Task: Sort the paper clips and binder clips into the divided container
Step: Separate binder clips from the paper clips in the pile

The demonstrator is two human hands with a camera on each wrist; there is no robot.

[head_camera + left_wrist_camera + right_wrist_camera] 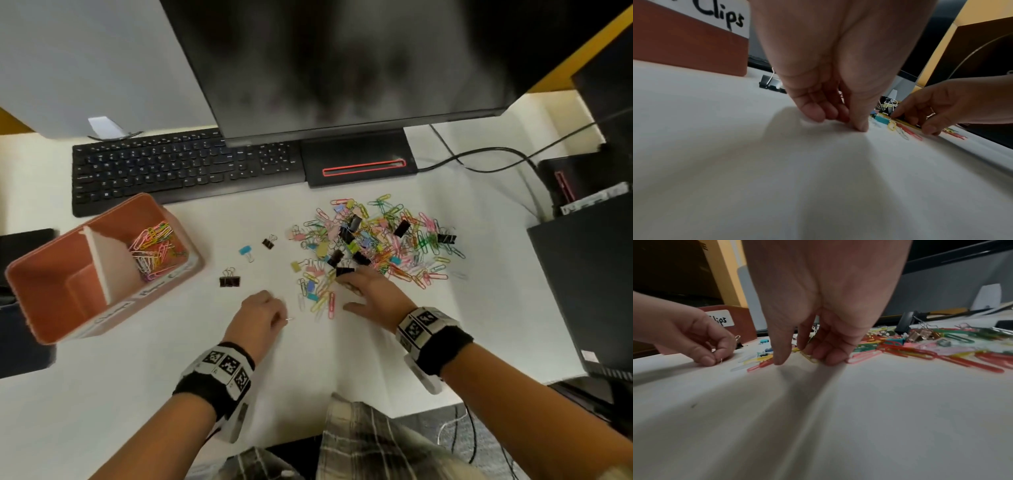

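Observation:
A mixed pile of coloured paper clips and binder clips (373,246) lies right of centre on the white table. My right hand (344,294) rests at the pile's near edge. Its fingertips (828,359) press on clips beside a yellow paper clip (809,357), and the thumb stands apart. My left hand (279,317) is on the bare table and pinches a small silver paper clip (289,319) (721,360). The orange divided container (41,274) stands at the left. Its far compartment holds paper clips (156,250); the near one looks empty.
Three loose binder clips lie between container and pile: black (229,281), blue (245,250), small black (269,242). A keyboard (185,168), a monitor (342,61) and its base (359,164) line the back. Cables (479,157) and a black box (582,281) are at the right.

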